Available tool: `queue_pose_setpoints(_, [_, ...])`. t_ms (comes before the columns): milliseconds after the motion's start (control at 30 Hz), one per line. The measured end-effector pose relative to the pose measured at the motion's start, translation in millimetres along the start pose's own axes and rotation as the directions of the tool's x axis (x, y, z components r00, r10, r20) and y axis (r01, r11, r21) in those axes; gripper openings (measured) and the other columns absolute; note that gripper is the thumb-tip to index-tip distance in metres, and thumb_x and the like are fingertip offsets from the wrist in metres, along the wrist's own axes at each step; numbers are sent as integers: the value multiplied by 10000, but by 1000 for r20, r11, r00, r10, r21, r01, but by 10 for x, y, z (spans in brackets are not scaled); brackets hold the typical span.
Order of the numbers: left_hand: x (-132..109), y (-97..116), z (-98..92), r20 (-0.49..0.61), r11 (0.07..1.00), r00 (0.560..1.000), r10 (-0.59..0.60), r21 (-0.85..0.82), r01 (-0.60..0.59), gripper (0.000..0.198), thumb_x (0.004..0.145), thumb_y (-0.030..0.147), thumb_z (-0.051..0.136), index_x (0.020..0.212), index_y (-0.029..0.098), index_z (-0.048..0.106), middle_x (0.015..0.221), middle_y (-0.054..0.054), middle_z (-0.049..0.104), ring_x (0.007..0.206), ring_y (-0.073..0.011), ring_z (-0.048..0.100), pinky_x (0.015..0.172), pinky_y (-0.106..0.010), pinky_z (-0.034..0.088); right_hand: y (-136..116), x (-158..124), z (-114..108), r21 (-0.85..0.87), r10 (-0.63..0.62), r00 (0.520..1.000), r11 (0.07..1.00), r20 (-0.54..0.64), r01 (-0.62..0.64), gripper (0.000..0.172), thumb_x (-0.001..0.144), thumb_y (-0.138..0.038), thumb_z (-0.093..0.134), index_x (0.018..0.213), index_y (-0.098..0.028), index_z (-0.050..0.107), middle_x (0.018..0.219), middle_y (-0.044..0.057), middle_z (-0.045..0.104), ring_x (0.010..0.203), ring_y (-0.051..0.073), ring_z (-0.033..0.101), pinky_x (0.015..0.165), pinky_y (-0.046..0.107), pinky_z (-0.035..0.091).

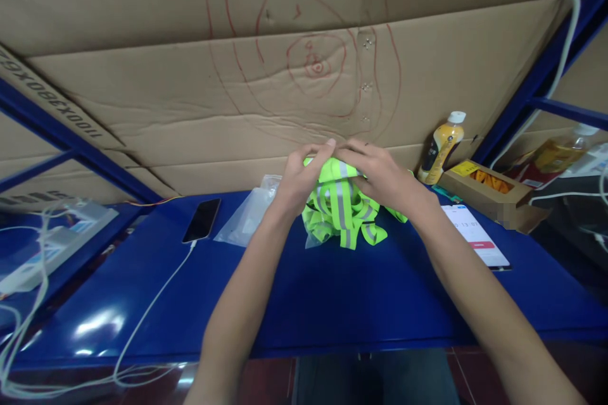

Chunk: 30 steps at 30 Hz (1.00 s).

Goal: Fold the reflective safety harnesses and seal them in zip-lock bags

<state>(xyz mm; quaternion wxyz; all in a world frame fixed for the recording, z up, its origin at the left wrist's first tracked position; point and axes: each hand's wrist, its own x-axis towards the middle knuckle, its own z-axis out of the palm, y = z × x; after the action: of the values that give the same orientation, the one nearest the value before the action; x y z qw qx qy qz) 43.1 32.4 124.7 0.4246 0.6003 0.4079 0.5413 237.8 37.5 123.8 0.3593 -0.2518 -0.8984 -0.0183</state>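
While the left hand [300,178] and the right hand [380,172] grasp it from either side, one bundle of yellow-green reflective straps [342,199] rests on the blue tabletop [332,304]; two-sided grip probably meant to gather the loose lengths. One dark phone [202,221], plugged in, apparently placed to suit its white cable [156,294]. Bundle position: between and below the hands, ends trailing nearer, beside one clear plastic bag [246,218].

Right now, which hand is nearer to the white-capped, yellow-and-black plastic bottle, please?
Right: the right hand is left of the bottle, on the neon-green, silver-striped fabric strips; the left hand is farther left.
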Motion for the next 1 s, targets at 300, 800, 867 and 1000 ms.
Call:
queue_pose_setpoints(300, [-79,171,-170,176,988,983,-49,-136,74,586,650,495,999,1087,194,751,992,-44,742,870,-199,713,765,-300,563,-126,38,34,66,-39,997,997,-71,44,742,893,-25,512,1589,-281,471,1464,141,560,1425,316,523,1193,529,461])
queue_pose_setpoints(800, [-104,119,-52,252,799,863,439,330,-503,492,824,380,891,1238,224,674,1255,-85,704,1176,-258,647,1041,-336,465,126,-39,-380,525,185,958,805,218,-275,292,856,-417,843,1017,-182,777,902,11,752,800,179,633,738,281,479])
queue_pose_setpoints(867, [-33,18,-57,194,853,904,380,303,-424,526,807,443,905,1219,201,683,1225,-90,711,1122,-250,656,990,-326,483,116,-37,-388,503,217,963,821,160,-268,266,847,-408,851,953,-176,776,892,13,748,809,180,627,748,276,465])
queue_pose_setpoints(1000, [68,-203,-111,240,994,966,101,27,-110,583,754,607,920,1089,172,723,1023,-77,749,900,-219,693,814,-307,535,119,-32,-386,430,205,974,873,101,-228,262,855,-405,848,952,-170,784,921,22,768,844,193,652,790,279,472])
